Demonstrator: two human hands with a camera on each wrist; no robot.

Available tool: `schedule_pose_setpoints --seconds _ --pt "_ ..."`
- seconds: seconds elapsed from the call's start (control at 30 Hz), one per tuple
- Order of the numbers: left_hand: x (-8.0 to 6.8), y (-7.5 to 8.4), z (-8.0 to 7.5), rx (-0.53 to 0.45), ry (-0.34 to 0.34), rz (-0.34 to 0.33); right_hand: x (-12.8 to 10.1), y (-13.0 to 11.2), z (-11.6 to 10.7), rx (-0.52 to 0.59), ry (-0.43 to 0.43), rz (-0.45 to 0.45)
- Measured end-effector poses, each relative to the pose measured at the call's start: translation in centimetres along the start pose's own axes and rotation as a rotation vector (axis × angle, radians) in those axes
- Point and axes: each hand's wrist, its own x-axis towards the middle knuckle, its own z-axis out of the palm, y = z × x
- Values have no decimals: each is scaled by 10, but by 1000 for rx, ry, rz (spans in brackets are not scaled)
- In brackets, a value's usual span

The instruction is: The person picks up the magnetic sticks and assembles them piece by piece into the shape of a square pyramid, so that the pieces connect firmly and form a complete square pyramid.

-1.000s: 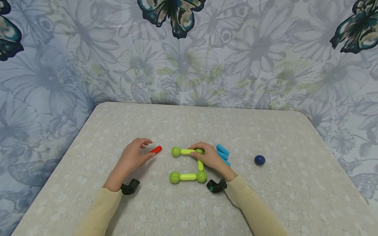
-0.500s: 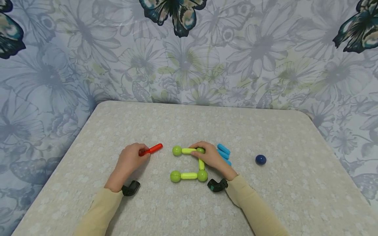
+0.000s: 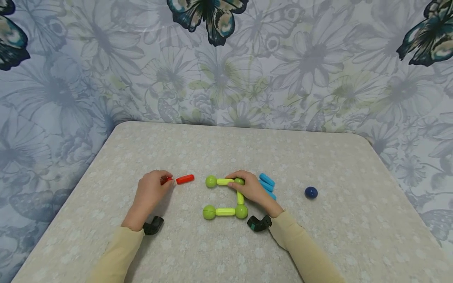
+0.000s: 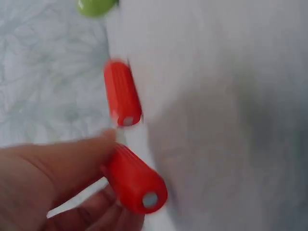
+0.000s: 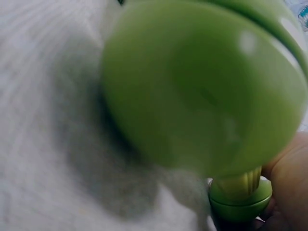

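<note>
My left hand [image 3: 155, 184] pinches a short red stick [image 3: 165, 180] just above the table. In the left wrist view that held red stick [image 4: 134, 180] sits between my thumb and fingers [image 4: 57, 168]. A second red stick [image 3: 185, 179] [image 4: 121, 93] lies loose just right of it, with a small gap between them. My right hand [image 3: 247, 186] grips the top-right green ball [image 3: 239, 181] of a green ball-and-stick frame [image 3: 225, 212]. In the right wrist view a green ball [image 5: 202, 86] fills the frame, blurred, above a yellow-green stick [image 5: 238, 192].
Light blue sticks [image 3: 267, 182] lie stacked just behind my right hand. A dark blue ball [image 3: 311, 192] rests alone further right. The beige table [image 3: 230, 149] has rounded far corners and stands against a flowered cloth backdrop [image 3: 226, 78].
My left hand took hold of the red sticks, then drew back left with one, leaving the other lying on the table. My right hand has stayed on the green ball.
</note>
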Motion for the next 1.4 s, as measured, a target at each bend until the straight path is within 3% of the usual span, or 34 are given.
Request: schedule_pose_setpoints --seconds 0.1,0.17,0.27,0.4,0.67,0.87,1.07,1.4 --pt "-1 5 -5 -216 -21 -71 1 0 1 3 0 3" --pt "-1 11 -2 -425 -78 -135 1 0 1 6 3 6" --pt "-2 22 12 -694 -179 -220 2 0 1 6 6 -5" --pt "-5 36 38 -872 -234 -266 2 1 1 6 8 -18" --pt "-13 49 65 -878 -200 -330 0 0 4 1 6 11" --pt "-17 53 68 -894 -211 -331 -1 1 5 6 27 -12" --pt "-17 51 69 -827 -207 -315 -2 3 4 11 33 -13" --pt "-17 52 67 -752 -222 -256 -3 3 0 -5 -33 -38"
